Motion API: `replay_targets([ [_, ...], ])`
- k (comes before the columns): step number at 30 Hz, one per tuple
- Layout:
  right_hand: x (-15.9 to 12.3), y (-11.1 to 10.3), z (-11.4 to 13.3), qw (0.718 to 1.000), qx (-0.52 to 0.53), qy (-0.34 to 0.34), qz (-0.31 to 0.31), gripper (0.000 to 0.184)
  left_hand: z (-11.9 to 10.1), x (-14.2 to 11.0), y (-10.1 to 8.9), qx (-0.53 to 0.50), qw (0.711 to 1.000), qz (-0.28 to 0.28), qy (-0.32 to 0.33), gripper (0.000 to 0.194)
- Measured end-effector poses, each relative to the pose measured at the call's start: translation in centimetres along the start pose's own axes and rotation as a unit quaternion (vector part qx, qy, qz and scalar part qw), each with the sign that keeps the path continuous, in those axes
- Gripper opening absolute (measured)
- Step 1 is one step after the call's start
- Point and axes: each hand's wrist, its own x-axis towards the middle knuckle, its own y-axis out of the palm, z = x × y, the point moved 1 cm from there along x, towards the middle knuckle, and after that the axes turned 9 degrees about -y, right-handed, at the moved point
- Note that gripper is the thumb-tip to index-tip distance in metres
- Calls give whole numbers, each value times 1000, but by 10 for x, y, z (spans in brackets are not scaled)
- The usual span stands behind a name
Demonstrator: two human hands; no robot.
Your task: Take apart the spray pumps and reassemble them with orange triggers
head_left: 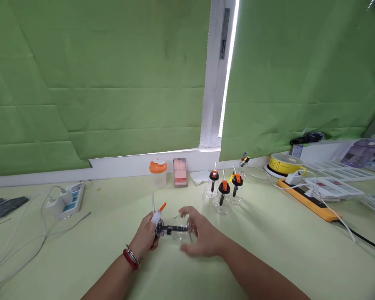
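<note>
The left hand (146, 236) has its fingers clasped on the black cap (159, 229) of a clear bottle (175, 229), sideways above the near desk (112, 216); the right hand (204, 235) curls around its base, too blurred to tell whether it grips. It looks like a fitting step, calling for a steady cap; no writing is readable.

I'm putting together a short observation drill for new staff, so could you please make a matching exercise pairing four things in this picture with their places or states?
Column one:
1. Cup
2. Left hand
3. Held jar
4. Right hand

Column two:
A. Curved around the jar's base end
B. Upright, with an orange lid
C. Gripping at the jar's black cap
D. Turned on its side

Pairs: 1-B, 2-C, 3-D, 4-A
</note>
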Motion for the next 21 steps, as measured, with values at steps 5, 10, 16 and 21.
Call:
replay_targets([
  [5,-16,-8,8,960,-180,-184,109,41,-2,0,-1,20,998,28,-52,43],
  [10,-17,-12,-19,995,43,91,20,75,-1,-3,3,84,989,-48,111,33],
  [16,-24,-11,-16,998,-52,4,44,54,-4,-8,6,126,983,-23,133,33],
  [21,-28,-17,1,993,-86,-74,21,69,-8,-11,8,83,996,3,40,36],
])
